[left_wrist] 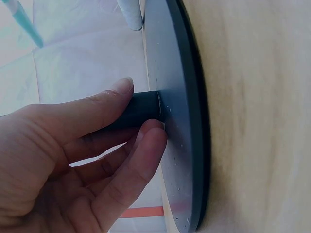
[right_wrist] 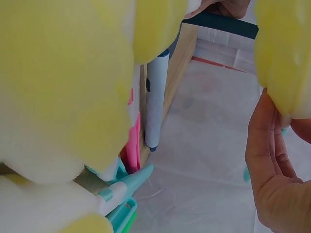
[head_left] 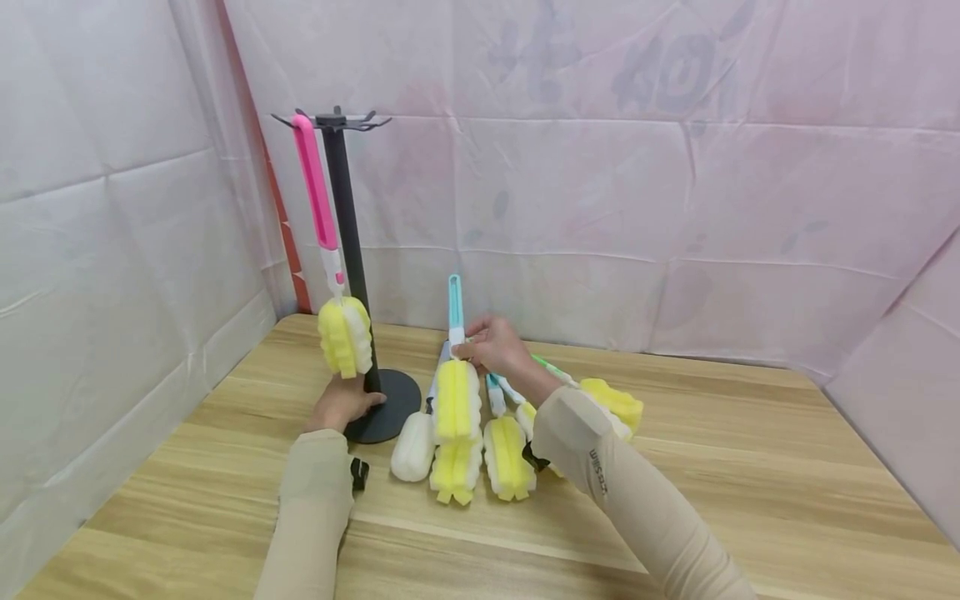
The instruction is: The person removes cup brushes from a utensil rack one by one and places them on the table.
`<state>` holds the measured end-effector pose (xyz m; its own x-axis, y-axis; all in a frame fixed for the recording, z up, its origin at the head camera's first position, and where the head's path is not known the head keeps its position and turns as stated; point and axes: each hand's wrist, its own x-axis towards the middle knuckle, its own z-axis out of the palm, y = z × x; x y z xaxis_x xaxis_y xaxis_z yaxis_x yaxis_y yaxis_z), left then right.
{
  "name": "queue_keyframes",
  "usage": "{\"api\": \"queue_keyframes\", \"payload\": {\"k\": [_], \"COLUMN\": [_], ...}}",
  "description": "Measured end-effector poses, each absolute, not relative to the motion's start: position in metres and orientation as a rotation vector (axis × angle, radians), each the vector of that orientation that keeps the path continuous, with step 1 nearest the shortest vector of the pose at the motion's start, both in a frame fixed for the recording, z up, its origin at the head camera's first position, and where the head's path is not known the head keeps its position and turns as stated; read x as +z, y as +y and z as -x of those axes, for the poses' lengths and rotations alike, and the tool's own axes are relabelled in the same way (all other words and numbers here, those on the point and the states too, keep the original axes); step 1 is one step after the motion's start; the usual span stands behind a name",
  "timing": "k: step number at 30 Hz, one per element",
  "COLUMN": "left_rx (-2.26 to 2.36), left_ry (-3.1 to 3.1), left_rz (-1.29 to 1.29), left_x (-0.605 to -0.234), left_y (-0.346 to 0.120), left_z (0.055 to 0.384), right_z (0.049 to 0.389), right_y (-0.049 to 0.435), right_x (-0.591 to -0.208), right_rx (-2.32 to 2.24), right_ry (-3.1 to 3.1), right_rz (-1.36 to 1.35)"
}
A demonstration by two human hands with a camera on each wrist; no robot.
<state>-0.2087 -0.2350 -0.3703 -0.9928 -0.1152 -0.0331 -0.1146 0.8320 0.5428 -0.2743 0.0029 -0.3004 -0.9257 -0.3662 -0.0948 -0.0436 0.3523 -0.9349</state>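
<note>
My left hand (head_left: 339,406) grips the black stand's post (left_wrist: 138,108) just above its round base (head_left: 399,396); in the left wrist view the thumb and fingers curl round it. From one of the stand's top hooks (head_left: 366,125) hangs a pink-handled sponge brush (head_left: 317,192) with a yellow and white head. My right hand (head_left: 501,346) pinches a teal-handled sponge brush (head_left: 456,400) near where its white neck meets the sponge. This brush is upright, handle up, above the other brushes. In the right wrist view its sponge head (right_wrist: 284,53) is beside my fingers, partly cut off.
Several sponge brushes lie in a pile right of the stand: a white-headed one (head_left: 413,447), a yellow and white one (head_left: 510,458), and another (head_left: 613,402) partly behind my right arm. Wood-patterned table (head_left: 750,467); pale cloth walls (head_left: 570,208) surround it.
</note>
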Motion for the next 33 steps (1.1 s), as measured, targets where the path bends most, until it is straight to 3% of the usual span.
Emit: {"api": "queue_keyframes", "payload": {"k": [33], "left_rx": [-0.896], "left_ry": [-3.001], "left_rz": [-0.199], "left_x": [-0.371], "left_y": [-0.235], "left_z": [0.211], "right_z": [0.277], "right_y": [-0.004], "right_x": [-0.322], "right_rx": [-1.333], "right_ry": [2.496], "right_rz": [0.451]}}
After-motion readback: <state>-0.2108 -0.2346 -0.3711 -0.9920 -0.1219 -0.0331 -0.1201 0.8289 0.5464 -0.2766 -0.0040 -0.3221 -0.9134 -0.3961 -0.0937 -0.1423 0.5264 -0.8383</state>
